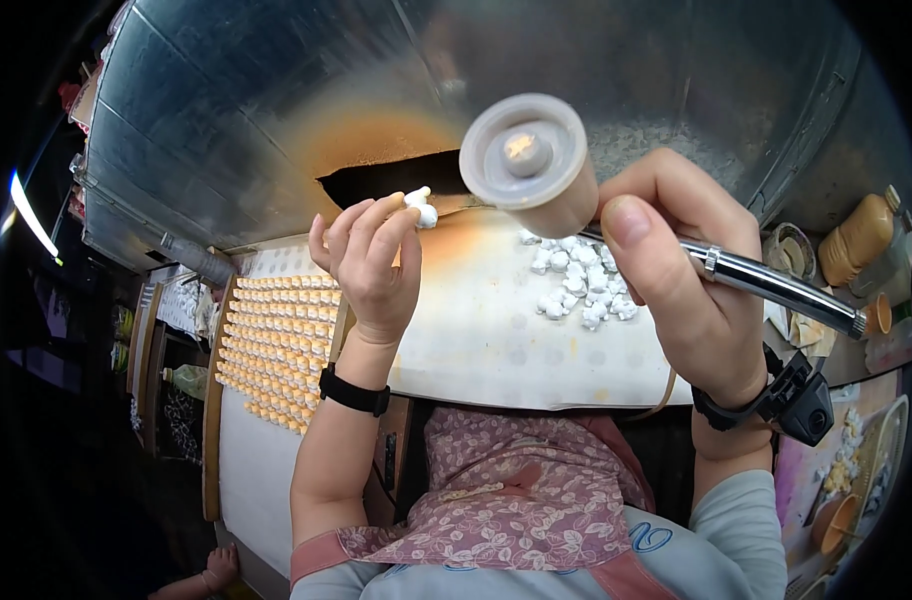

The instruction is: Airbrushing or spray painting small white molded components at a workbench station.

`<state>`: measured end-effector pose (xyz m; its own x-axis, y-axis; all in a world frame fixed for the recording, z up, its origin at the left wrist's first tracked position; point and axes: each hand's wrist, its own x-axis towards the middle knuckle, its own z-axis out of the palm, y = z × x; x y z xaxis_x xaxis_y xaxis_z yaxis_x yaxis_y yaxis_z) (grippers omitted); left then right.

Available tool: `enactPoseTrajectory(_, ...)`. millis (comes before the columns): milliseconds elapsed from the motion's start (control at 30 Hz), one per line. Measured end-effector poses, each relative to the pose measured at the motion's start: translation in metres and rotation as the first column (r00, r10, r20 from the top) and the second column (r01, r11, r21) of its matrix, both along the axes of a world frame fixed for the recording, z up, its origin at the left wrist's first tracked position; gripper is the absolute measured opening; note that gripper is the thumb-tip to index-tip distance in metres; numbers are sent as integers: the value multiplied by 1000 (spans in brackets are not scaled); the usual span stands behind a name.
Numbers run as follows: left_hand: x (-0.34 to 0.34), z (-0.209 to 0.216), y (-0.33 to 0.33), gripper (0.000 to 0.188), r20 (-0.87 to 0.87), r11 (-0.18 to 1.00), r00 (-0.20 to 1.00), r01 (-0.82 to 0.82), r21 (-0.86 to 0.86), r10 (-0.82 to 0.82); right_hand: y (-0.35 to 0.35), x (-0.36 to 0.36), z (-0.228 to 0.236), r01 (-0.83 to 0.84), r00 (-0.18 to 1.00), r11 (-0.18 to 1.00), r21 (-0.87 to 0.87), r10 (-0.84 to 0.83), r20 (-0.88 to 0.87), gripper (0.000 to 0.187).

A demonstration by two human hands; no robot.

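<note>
Between the fingertips of my left hand point(374, 260) is a small white figurine point(422, 208), raised in front of the dark slot in the metal booth. My right hand point(676, 270) grips an airbrush point(776, 285) with a shiny metal body and a round, pale plastic paint cup point(531, 165) on top. The cup faces me and hides the airbrush's front end. Below and behind the right hand, a loose pile of white figurines point(578, 280) lies on the white paper-covered table point(496, 350).
Rows of orange-tinted figurines point(281, 345) stand on a wooden-edged board point(266, 480) at left. The metal booth wall point(276, 80) rises behind, stained orange around the slot point(396, 178). Bottles point(858, 240) and small cups point(878, 315) stand at right. Another person's hand point(221, 567) shows lower left.
</note>
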<state>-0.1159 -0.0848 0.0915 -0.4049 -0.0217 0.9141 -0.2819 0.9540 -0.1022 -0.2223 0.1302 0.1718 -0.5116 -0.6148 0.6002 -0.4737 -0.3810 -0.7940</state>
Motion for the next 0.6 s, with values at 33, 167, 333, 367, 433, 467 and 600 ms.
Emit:
enactPoseTrajectory(33, 0, 1, 0, 22, 0, 1000, 1000, 1, 1, -1, 1, -2, -2, 11, 999, 999, 39, -9, -49, 23)
enactPoseTrajectory(167, 1, 3, 3, 22, 18, 1000, 1000, 2, 13, -2, 5, 6, 5, 29, 1000, 999, 45, -29, -1, 23)
enactPoseTrajectory(333, 4, 5, 6, 23, 45, 998, 998, 34, 60, -37, 10, 9, 4, 24, 999, 997, 70, -26, 37, 25)
enactPoseTrajectory(367, 3, 5, 7, 23, 21, 987, 998, 59, 147, -63, 11, 5, 1, 43, 998, 996, 75, -40, -41, 24)
enactPoseTrajectory(433, 1, 5, 8, 24, -3, 970, 996, 84, 230, -86, 13, 8, 3, 46, 998, 997, 61, -49, 33, 24)
enactPoseTrajectory(467, 2, 3, 9, 23, -35, 915, 989, 144, 378, -141, 14, 11, 4, 54, 993, 997, 49, -58, 101, 24)
enactPoseTrajectory(600, 3, 0, 12, 23, -386, 258, 846, 492, 832, -367, 16, 10, 0, 47, 995, 998, 39, -51, 89, 26)
